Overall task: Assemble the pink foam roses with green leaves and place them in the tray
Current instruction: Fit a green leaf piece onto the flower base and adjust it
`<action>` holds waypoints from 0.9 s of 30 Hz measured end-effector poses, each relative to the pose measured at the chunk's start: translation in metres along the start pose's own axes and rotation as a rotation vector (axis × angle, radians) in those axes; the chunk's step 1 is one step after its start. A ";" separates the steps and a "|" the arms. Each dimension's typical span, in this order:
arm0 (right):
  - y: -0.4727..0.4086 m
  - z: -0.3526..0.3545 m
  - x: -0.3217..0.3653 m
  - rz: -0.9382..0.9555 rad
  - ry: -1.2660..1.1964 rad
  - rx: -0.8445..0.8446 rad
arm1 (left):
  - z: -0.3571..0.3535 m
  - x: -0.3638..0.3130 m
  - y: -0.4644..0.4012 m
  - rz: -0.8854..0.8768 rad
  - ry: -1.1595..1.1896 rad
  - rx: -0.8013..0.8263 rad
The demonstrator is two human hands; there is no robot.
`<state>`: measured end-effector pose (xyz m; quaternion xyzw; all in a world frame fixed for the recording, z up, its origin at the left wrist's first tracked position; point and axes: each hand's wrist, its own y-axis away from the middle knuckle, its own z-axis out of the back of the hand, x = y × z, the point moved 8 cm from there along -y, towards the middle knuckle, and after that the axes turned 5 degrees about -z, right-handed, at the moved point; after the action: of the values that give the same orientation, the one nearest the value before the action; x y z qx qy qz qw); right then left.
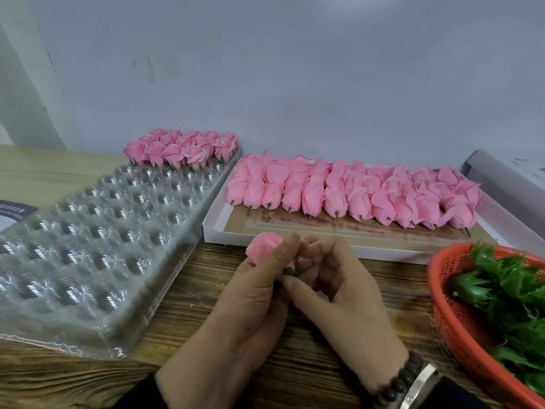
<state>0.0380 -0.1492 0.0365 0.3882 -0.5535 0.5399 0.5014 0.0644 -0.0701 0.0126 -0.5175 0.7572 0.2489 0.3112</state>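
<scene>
My left hand (250,293) grips a pink foam rose (262,246) over the wooden table, thumb laid along its side. My right hand (333,287) pinches a green leaf piece (292,270) at the base of that rose. A clear plastic tray (97,240) with many round wells lies at left; finished roses with green leaves (182,149) fill its far end. A white flat box (339,245) behind my hands holds rows of bare pink roses (354,193) with short stems. A red mesh basket (460,323) at right holds green leaves (507,293).
A grey-white wall stands close behind the table. A grey box edge (501,178) sits at the far right. A dark printed card (11,214) peeks out at the left under the tray. Bare wood (188,296) shows between the tray and my hands.
</scene>
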 end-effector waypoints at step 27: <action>0.006 0.001 0.030 0.383 0.381 0.046 | -0.006 -0.040 0.003 -0.492 -1.249 0.098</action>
<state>0.0266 -0.1464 0.0651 0.1793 -0.5002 0.7006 0.4762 0.0710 -0.0484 0.0459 -0.4191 0.3057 0.3886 0.7615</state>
